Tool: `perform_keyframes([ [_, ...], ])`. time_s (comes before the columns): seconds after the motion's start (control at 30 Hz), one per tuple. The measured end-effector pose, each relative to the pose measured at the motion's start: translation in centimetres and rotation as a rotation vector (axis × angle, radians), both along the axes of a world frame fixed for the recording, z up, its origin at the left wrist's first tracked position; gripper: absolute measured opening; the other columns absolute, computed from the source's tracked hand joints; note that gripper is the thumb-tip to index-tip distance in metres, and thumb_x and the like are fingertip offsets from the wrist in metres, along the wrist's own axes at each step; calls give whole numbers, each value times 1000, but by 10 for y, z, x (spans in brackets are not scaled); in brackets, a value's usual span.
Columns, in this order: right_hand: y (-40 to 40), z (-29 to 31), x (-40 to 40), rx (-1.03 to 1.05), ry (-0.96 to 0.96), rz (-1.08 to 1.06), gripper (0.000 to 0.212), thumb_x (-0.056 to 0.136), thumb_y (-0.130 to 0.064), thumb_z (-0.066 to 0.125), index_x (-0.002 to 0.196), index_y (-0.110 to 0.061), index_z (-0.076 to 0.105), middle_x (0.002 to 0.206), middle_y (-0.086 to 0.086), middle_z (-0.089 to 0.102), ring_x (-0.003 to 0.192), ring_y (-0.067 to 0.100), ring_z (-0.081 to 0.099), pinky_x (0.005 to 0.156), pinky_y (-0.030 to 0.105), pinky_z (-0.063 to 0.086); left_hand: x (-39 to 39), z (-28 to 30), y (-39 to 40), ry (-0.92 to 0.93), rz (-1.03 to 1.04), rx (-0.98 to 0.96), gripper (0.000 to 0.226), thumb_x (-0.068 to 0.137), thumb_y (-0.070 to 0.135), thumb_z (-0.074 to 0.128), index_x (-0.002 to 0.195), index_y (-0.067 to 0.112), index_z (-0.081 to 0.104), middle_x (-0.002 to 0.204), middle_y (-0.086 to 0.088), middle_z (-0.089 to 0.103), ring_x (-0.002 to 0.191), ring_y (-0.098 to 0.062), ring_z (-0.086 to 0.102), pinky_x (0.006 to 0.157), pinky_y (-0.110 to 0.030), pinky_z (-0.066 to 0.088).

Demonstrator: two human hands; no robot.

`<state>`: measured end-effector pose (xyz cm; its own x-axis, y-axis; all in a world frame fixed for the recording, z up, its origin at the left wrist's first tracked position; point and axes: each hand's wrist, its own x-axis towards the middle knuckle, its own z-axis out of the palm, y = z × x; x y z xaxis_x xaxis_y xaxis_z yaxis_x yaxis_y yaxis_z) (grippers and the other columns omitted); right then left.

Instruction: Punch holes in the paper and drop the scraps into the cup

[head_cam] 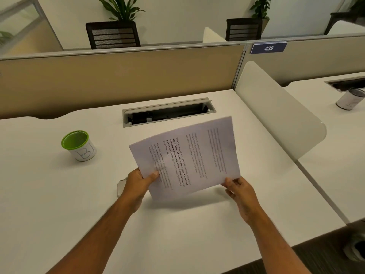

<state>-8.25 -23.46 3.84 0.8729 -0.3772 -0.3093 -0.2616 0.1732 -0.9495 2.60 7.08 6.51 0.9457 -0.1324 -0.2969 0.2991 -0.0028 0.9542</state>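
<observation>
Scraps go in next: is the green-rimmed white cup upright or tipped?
Upright: the green-rimmed white cup stands on the white desk, mouth facing up.

Paper point(185, 157): white printed sheets, text lines running sideways, some bold; lifted clear of desk, tilted, shadow beneath; near corners pinched by both hands; sits centre of view. Cup point(79, 145): white, green rim, green mesh inside, "BJ" handwritten on side; upright on desk at 9 o'clock from paper, well apart. Hole punch: possibly grey object point(120, 187) mostly hidden behind left wrist, cannot tell.
</observation>
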Motion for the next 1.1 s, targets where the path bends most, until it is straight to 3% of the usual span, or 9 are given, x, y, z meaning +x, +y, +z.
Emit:
perform_keyframes([
  [0.2,59,-5,4,355,-5,160,57,85,-40,75,125,-2,56,129,8,68,120,27,64,104,44,51,-19,-10,-13,268,116,-248,31,85,9,72,113,21,66,104,-3,78,93,-23,74,68,-40,61],
  [0.3,86,-1,14,325,-42,151,36,97,-20,64,133,-17,56,127,3,72,116,25,69,91,39,59,-28,-18,-14,331,143,-300,28,86,4,70,111,16,67,103,-6,78,91,-23,75,68,-42,62],
  [0.4,101,-4,23,273,39,-10,33,99,-1,54,117,-28,62,112,-2,78,102,22,74,78,37,63,-35,-24,-13,385,189,-286,27,87,1,69,110,15,66,104,-8,77,96,-29,73,81,-50,59],
  [0.6,94,-10,22,150,140,-68,45,94,7,53,107,-35,64,99,-7,79,97,21,73,70,35,63,-38,-18,12,126,176,189,9,90,12,65,95,18,69,94,0,77,84,-18,74,70,-31,59],
  [0.73,75,-12,25,87,199,-50,43,92,11,51,115,-23,62,111,3,74,101,28,71,71,39,64,-29,-15,46,-68,368,499,7,88,21,62,93,22,67,102,-2,70,92,-24,68,80,-38,58],
  [0.87,64,-10,31,25,235,39,37,90,10,52,105,-21,65,101,-3,77,89,22,75,61,31,62,-13,-30,78,81,392,698,29,90,31,63,114,14,61,119,-13,55,104,-33,60,88,-44,54],
  [0.93,61,-9,34,8,249,130,37,91,8,52,106,-22,66,99,-5,79,85,19,77,61,31,62,-7,-36,86,191,278,820,34,92,38,58,110,10,65,120,-18,58,109,-38,57,96,-45,49],
  [1.03,60,-7,38,-22,266,265,35,92,5,52,111,-20,67,99,-6,80,87,18,78,63,30,62,-2,-38,87,186,165,765,30,94,36,54,78,14,66,102,-16,66,95,-36,61,81,-40,52],
  [1.1,61,-4,40,-60,262,327,35,90,3,53,111,-21,67,99,-8,80,88,18,77,64,29,62,1,-37,86,181,145,661,24,93,30,55,74,17,62,94,-13,67,84,-30,63,67,-34,49],
])
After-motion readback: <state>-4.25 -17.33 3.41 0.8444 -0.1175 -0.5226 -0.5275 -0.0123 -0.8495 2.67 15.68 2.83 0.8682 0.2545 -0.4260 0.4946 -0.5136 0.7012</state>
